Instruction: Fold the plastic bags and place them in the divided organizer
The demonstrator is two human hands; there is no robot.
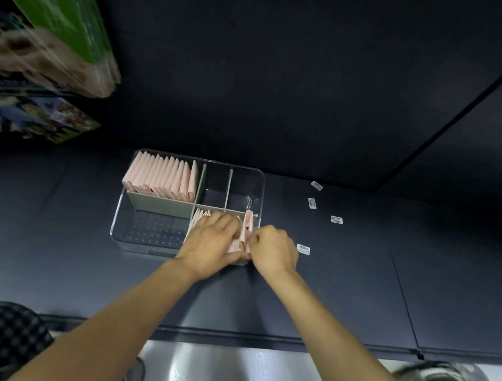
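Partly hidden, folded bags (244,234) sit under both hands' fingers (228,225).

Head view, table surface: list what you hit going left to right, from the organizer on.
Clear divided organizer → row of folded pink bags in its far-left compartment → left hand → right hand → white label nearest the right hand → white label farthest right.

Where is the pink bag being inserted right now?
In the head view, the folded pink bag stands in the organizer's near-right compartment, between the left hand and right hand.
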